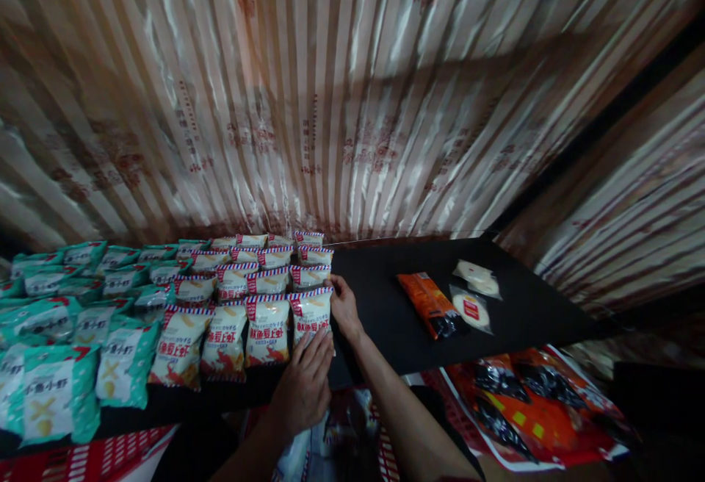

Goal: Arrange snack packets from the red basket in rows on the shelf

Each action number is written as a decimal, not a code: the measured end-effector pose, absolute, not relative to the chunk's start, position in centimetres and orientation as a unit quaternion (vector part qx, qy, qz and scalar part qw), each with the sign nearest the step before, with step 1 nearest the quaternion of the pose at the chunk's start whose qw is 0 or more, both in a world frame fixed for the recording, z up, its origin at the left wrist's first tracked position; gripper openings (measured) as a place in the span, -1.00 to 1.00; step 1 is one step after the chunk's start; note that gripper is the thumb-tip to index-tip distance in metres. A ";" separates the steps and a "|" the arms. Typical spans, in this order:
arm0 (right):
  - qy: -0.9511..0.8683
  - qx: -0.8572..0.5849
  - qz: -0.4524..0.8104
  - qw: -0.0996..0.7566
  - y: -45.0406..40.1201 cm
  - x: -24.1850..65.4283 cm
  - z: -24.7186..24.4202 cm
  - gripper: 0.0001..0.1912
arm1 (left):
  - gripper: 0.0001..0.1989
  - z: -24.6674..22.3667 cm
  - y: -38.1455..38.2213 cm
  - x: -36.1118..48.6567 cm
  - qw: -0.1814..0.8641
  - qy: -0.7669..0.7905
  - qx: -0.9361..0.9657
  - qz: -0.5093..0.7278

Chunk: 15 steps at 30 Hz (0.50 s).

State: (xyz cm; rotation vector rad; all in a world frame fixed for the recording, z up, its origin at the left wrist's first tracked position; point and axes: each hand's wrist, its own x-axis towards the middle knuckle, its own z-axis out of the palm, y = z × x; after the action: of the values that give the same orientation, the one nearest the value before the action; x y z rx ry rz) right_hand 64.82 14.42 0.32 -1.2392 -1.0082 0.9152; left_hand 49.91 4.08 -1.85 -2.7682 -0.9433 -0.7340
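Note:
A white and red snack bag (311, 311) with a striped top stands at the right end of the front row. My left hand (308, 379) lies against its lower front, fingers stretched out. At the bag's upper right edge is my right hand (344, 306), its fingers bent around the side, partly hidden behind the bag. Similar bags (267, 331) stand to the left and in rows behind. Farther left are rows of teal bags (60, 394).
On the black table (380, 320) to the right lie an orange packet (427, 302) and two clear packets with pale round contents (471, 309). A tray of orange bags (529, 416) sits below right. Red baskets (104, 456) are below the table's front edge. A striped curtain (330, 100) hangs behind.

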 end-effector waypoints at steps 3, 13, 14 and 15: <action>-0.415 -0.588 0.344 0.603 12.7 65.0 0.3 -0.63 | -0.49 -1.6 4.0 50.0 0.059 -0.312 -0.916 -0.247; -0.444 -0.582 0.406 0.547 6.5 63.7 0.3 -0.65 | -0.58 -1.9 3.7 50.0 0.072 -0.295 -0.915 -0.266; -0.444 -0.581 0.403 0.550 6.6 63.7 0.4 -0.65 | -0.58 -2.1 3.7 50.0 0.076 -0.298 -0.912 -0.271; -0.443 -0.581 0.399 0.554 6.6 63.7 0.5 -0.65 | -0.58 -2.2 3.6 50.0 0.080 -0.302 -0.909 -0.276</action>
State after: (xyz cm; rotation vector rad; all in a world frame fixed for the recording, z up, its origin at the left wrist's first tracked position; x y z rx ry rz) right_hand 63.68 6.65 0.46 -1.3726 -1.0469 0.9416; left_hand 49.98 3.64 -2.22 -2.7189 -0.9031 -0.8249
